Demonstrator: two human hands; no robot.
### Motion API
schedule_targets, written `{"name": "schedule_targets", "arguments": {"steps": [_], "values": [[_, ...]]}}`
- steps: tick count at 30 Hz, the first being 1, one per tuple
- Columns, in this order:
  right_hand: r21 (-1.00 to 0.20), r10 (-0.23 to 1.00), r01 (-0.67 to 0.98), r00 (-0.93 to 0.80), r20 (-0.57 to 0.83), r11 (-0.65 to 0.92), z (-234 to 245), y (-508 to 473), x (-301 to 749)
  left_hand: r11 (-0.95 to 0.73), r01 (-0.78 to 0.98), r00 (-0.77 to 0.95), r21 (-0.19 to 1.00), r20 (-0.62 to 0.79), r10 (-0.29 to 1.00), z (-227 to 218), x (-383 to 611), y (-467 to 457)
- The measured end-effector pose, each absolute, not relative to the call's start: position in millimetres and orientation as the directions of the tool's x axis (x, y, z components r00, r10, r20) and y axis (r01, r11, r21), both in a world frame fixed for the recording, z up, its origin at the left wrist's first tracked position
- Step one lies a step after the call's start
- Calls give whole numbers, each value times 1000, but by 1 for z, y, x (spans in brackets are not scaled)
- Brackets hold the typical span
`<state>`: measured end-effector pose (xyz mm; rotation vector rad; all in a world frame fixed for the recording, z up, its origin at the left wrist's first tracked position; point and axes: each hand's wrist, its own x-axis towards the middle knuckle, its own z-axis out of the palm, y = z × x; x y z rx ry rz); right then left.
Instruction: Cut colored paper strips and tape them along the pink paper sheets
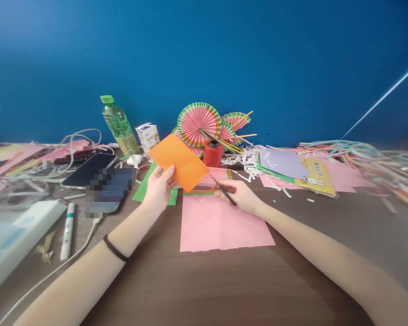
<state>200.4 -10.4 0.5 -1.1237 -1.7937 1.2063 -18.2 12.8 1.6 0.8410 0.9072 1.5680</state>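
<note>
My left hand (160,184) pinches a sheet of orange paper (178,162) by its lower left edge, tilted above the table. In my right hand (238,194) is a pair of dark scissors (228,195), its blades at the right edge of the orange paper. Whether the blades have cut into it I cannot tell. Below lies a pink sheet (224,226) with an uneven near edge. Green paper (144,186) lies partly behind my left hand. A pleated pink strip with green and orange edging (216,175) lies just beyond the pink sheet, partly hidden by the orange paper.
Round pleated paper fans (199,123) stand at the back by a red thread spool (212,154). Leftward are a green bottle (119,124), a small box (148,137), phones (88,170), a marker (67,233) and a power strip (23,240). Purple paper (282,162) and paper strips lie rightward.
</note>
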Motion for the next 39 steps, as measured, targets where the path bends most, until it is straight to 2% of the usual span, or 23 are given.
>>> {"name": "schedule_targets", "arguments": {"steps": [39], "values": [[-923,888,262,-436,148,282,-12,0,208,-106,-462,-156,881,37,987,2,-19,13]]}}
